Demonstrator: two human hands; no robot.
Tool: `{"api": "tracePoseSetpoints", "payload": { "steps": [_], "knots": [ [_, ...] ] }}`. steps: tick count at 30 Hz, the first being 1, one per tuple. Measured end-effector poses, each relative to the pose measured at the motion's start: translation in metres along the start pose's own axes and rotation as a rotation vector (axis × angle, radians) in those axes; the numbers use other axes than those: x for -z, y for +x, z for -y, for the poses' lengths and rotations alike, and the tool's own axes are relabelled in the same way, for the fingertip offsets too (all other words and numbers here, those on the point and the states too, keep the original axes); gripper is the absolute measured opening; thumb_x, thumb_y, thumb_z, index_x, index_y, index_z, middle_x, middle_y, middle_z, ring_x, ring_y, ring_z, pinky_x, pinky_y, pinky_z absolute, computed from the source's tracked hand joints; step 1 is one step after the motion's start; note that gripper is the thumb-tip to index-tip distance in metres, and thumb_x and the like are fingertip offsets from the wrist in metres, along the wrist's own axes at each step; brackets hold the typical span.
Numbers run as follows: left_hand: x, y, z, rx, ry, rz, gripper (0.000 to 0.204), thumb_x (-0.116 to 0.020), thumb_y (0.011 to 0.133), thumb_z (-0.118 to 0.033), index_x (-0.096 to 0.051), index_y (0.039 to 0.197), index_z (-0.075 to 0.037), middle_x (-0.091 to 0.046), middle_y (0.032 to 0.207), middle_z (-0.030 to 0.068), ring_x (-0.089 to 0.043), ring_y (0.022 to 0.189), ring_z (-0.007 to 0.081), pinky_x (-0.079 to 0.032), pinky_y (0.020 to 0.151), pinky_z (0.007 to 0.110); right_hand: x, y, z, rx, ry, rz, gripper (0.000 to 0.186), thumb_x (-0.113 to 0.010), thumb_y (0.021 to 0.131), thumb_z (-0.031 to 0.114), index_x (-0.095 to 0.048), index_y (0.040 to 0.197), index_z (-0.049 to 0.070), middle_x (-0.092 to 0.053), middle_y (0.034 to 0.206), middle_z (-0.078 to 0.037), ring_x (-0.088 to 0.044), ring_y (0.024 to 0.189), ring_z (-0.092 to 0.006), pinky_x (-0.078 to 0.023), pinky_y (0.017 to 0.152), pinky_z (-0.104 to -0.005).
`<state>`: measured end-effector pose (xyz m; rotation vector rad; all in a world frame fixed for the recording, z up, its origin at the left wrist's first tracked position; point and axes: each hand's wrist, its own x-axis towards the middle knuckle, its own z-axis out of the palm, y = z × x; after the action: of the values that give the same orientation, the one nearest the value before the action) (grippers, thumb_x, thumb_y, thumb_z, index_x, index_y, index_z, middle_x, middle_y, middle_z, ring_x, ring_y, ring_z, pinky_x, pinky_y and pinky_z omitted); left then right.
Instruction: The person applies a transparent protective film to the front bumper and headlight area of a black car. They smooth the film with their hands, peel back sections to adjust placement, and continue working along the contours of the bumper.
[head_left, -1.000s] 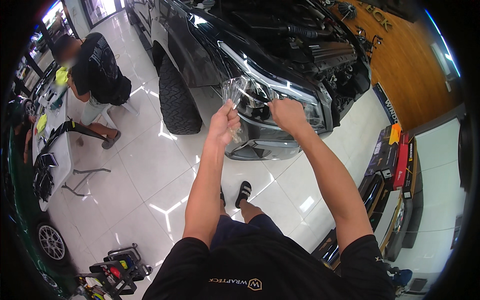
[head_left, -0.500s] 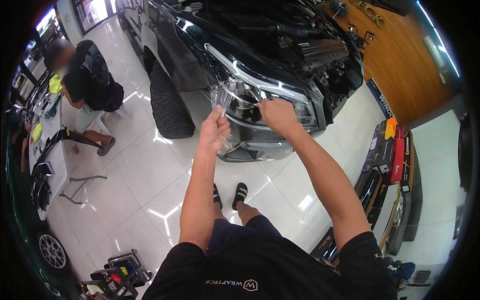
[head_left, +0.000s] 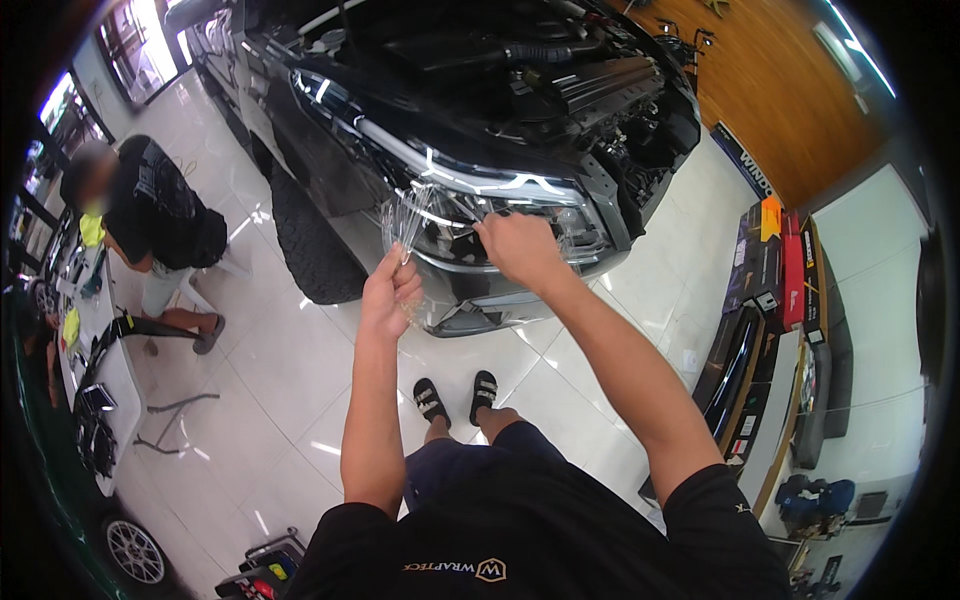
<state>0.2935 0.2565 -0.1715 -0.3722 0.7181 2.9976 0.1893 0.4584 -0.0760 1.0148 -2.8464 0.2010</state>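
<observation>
While clear film is gripped by the left hand and, apparently, the right hand, stretching at the headlight is judged underway; even tension needed next.

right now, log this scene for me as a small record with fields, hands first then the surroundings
Left hand: closed on bunched clear film
Right hand: closed in front of the headlight, apparently on the same film
Car: dark, engine bay exposed
Front tyre: chunky tread
Co-worker: at a white folding table, left
Floor: glossy pale tiles
Right side: boxes
</observation>
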Motion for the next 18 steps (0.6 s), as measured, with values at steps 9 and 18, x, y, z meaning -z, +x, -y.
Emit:
{"api": "tracePoseSetpoints", "payload": {
  "steps": [9, 18],
  "knots": [
    [-0.003, 0.0, -0.043, 0.006, 0.5, -0.237, 0.031, -0.058, 0.107, -0.042, -0.055, 0.094, -0.013, -0.043, 0.066, -0.0054, -0.034, 0.049, 0.0048, -0.028, 0.045, 0.023, -0.01, -0.005, -0.006, 0.037, 0.082, -0.285, 0.018, -0.062, 0.092, 0.021, -0.066, 0.086, 0.005, -0.07, 0.076, -0.015, -0.071, 0.066, -0.0346, -0.057, 0.063, -0.0492],
    [0.028, -0.003, -0.084, -0.216, 0.196, -0.657, 0.059, -0.066, 0.098, -0.052, -0.057, 0.128, -0.002, -0.062, 0.111, 0.0114, -0.062, 0.09, 0.0193, -0.05, 0.074, 0.029, -0.003, -0.002, -0.007, -0.031, 0.303, -0.215, 0.022, -0.058, 0.093, 0.019, -0.068, 0.084, 0.002, -0.071, 0.076, -0.021, -0.071, 0.073, -0.0419, -0.057, 0.07, -0.0527]
  ]
}}
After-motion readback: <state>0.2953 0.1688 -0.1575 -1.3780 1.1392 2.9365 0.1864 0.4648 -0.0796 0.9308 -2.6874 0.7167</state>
